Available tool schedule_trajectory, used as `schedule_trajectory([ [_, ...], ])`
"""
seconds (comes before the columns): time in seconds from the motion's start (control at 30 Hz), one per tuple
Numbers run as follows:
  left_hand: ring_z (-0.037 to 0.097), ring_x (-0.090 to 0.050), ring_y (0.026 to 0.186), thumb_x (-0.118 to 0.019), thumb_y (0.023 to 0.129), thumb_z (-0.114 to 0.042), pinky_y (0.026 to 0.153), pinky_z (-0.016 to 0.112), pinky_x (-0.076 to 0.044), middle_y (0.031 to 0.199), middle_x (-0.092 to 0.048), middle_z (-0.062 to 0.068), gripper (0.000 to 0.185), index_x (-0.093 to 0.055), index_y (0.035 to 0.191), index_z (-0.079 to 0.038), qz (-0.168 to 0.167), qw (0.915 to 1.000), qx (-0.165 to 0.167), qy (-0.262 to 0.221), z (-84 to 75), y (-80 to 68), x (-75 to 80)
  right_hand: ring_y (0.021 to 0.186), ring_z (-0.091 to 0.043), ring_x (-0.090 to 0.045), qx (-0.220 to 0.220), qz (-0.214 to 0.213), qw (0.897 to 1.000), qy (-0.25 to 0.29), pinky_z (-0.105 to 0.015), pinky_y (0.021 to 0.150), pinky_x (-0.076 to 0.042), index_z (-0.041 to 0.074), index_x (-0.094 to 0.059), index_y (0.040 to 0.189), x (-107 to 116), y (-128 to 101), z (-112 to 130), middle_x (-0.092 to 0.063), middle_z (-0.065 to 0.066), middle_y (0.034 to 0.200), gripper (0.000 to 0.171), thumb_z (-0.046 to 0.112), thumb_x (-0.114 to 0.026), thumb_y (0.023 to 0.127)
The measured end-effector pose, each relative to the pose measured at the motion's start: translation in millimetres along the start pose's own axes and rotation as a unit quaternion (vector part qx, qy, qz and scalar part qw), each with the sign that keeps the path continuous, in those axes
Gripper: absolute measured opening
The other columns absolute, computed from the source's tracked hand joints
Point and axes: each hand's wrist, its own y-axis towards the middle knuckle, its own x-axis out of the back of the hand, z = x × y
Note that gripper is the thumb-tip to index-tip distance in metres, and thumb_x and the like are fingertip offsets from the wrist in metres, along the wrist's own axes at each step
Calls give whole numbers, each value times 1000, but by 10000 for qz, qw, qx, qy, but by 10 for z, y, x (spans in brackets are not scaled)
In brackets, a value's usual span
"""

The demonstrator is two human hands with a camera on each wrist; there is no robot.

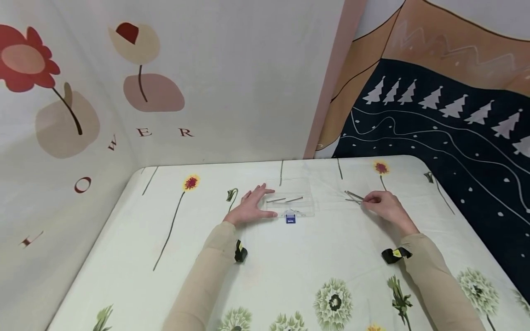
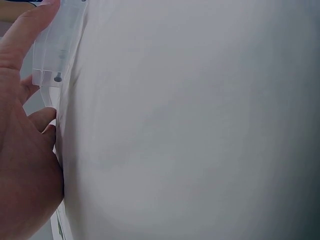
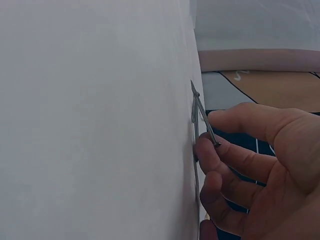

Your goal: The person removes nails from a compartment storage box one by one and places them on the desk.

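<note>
The person's left hand (image 1: 252,211) is resting at the left side of a clear plastic box (image 1: 305,208), thumb and fingers spreading wide apart, the thumb reaching along its front edge and gripping nothing. Inside the box, two nails (image 1: 294,199) are lying in one compartment, and a blue tab (image 1: 291,219) is showing at the front edge. Well to the right of the box, the right hand (image 1: 386,207) is pinching a slim metal nail (image 3: 204,117) between thumb and fingertips, its other fingers curling. More nails (image 1: 353,201) are lying just beside those fingertips, on the flower-printed white cloth (image 1: 323,253) that is covering the surface.
</note>
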Motion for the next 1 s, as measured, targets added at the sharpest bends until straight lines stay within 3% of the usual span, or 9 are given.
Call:
schedule_trajectory([
  [0.17, 22, -1, 147, -75, 82, -41, 116, 42, 2, 161, -8, 10, 79, -38, 147, -14, 13, 10000, -12, -4, -23, -7, 7, 84, -25, -58, -33, 72, 10000, -10, -33, 70, -45, -6, -67, 106, 16, -9, -8, -67, -12, 93, 28, 18, -64, 92],
  [0.37, 22, -2, 147, -75, 82, -41, 116, 41, 2, 161, -8, 10, 79, -38, 147, -14, 20, 10000, 23, 16, -43, -15, 20, 77, -20, -56, -91, 154, 9998, -17, -31, 67, -42, -5, -67, 106, 42, -4, 3, -69, -7, 84, 28, 20, -59, 95],
  [0.57, 21, -1, 147, -75, 82, -42, 116, 41, 2, 161, -8, 9, 80, -38, 147, -14, 29, 10000, 42, 25, -25, -9, 12, 75, -18, -57, 37, 31, 9999, 110, -29, 61, -47, -8, -66, 106, 66, -15, -6, -70, -11, 88, 28, 17, -55, 98],
  [1.0, 20, 0, 146, -73, 83, -45, 116, 40, 3, 161, -6, 7, 80, -37, 148, -17, 107, 9998, 111, 98, -22, -17, 27, 78, -19, -58, 390, 73, 9990, 204, -31, 65, -45, -5, -68, 103, -39, 10, 97, -69, -9, 89, 27, 18, -55, 99],
])
